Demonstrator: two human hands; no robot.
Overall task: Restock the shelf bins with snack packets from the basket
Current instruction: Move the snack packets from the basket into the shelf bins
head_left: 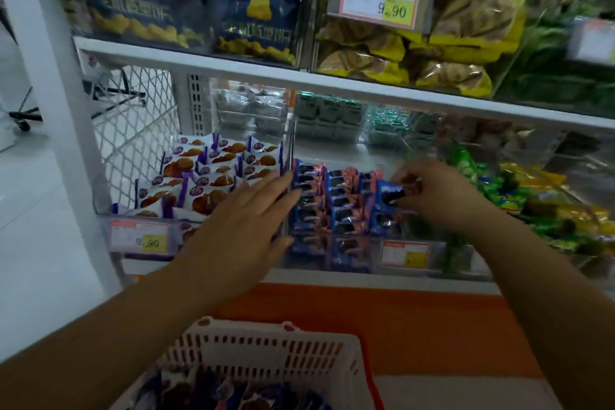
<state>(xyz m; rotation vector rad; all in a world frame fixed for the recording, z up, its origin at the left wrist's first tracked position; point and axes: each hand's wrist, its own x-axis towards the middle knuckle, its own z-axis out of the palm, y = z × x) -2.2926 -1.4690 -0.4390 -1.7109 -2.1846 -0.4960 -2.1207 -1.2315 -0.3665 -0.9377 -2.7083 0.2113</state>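
Step in hand: seating one blue packet (387,195) in the middle bin (290,146).

The right grip (436,193) pinches this packet by its right end, fingers curled. It holds the packet at the head of the short right-hand row, touching the packets below it. The left grip (246,220) is spread flat with fingers straight. Its fingertips rest against the left side of the stacked rows (339,206), by the clear divider.

Procedure, as I judge it:
1. I brace the rows with the flat left grip so that they do not topple leftward.
2. I tilt the packet to match its neighbours, label up.
3. I slide it down into the gap, then release.

Risk: pushing too hard may buckle the adjacent row.

The basket (266,339), below the shelf front, holds more packets, so restocking is unfinished.
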